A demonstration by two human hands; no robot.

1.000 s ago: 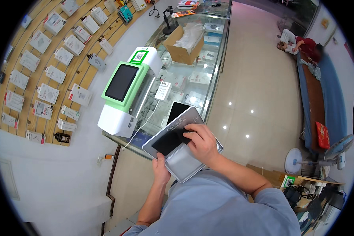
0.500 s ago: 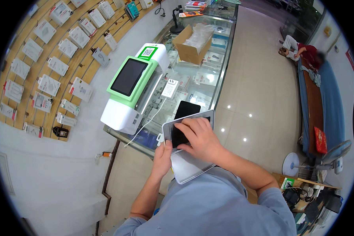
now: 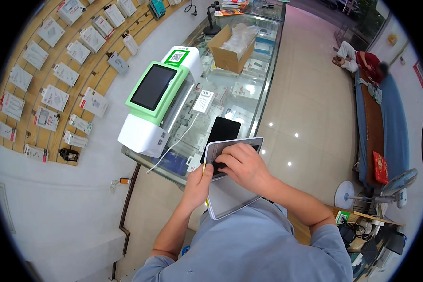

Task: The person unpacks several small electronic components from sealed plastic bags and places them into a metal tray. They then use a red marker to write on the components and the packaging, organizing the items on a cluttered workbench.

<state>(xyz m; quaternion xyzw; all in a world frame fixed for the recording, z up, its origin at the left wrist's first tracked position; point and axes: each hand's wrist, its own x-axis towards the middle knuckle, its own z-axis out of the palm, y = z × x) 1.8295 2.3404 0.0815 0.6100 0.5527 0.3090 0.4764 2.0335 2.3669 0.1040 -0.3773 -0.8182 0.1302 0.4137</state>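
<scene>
My left hand (image 3: pixel 197 187) grips the left edge of a flat, pale grey tablet case (image 3: pixel 229 197) with a lavender rim, its thumb over the edge. The case is tilted in front of my body, above the counter's near end. My right hand (image 3: pixel 244 165) reaches over it with bent fingers drawn together at a black panel in its upper half. Whatever those fingertips hold is hidden. Just beyond the case, a black phone-like slab (image 3: pixel 224 129) lies on the glass. A yellow strip shows along the case's left edge.
On the glass display counter (image 3: pixel 267 87) stand a green-and-white screen terminal (image 3: pixel 153 91), a white charger (image 3: pixel 202 102) with a cable and an open cardboard box (image 3: pixel 228 54). Boxed accessories hang on the left wall. At right are a fan (image 3: pixel 345 194) and a person on a bench (image 3: pixel 378 136).
The case has shifted slightly right and turned, showing more of its left edge. My right fingers, spread on the black panel before, are now bent together. My left hand moved right with the case.
</scene>
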